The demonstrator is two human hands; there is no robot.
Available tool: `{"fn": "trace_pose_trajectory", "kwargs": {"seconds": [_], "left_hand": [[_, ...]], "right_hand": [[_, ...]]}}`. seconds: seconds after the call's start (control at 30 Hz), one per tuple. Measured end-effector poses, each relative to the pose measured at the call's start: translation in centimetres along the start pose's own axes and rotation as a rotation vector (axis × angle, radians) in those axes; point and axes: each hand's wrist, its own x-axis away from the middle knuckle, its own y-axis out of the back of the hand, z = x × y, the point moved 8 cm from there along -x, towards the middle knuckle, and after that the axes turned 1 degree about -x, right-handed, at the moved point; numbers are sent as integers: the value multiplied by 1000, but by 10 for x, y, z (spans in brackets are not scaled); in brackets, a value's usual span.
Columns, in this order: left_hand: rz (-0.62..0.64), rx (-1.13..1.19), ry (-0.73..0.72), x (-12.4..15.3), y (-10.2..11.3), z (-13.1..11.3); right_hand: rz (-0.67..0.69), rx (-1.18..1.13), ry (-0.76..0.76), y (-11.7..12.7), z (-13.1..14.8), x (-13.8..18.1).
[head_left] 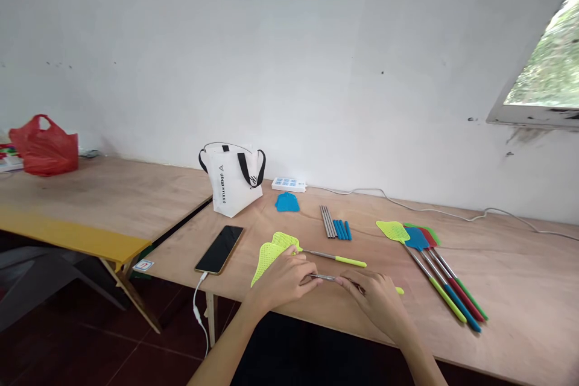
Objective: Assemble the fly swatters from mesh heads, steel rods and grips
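Between my hands runs the metal rod of a yellow-green fly swatter (pixel 265 259). My left hand (pixel 289 274) is closed around the rod near the mesh head, and my right hand (pixel 373 295) grips it farther right, covering part of the handle. The handle's yellow-green tip shows beyond my right fingers. Just behind lies a second yellow-green fly swatter (pixel 350 261), its head partly hidden by the first one and my left hand. Farther back are blue swatter heads (pixel 287 202), several metal rods (pixel 327 222) and several blue handles (pixel 342 230).
Several complete swatters (pixel 441 280) in yellow-green, blue, red and green lie fanned out at right. To the left are a phone (pixel 219 249) on a white cable and a white bag (pixel 235 184). A power strip (pixel 288 184) sits by the wall; a red bag (pixel 47 148) stands on another table.
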Motion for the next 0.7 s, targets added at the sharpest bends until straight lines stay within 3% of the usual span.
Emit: {"fn": "trace_pose_trajectory", "kwargs": {"seconds": [0.4,0.53,0.7], "left_hand": [[7,-56,-50,0,-3,5],[-5,-65,-13,4,4,23],[-5,-50,19,13,17,47]], "right_hand": [[-72,129,84,5,1,-1],[-159,175,108,24,-35,2],[-326,273,109,54,-108,20]]}}
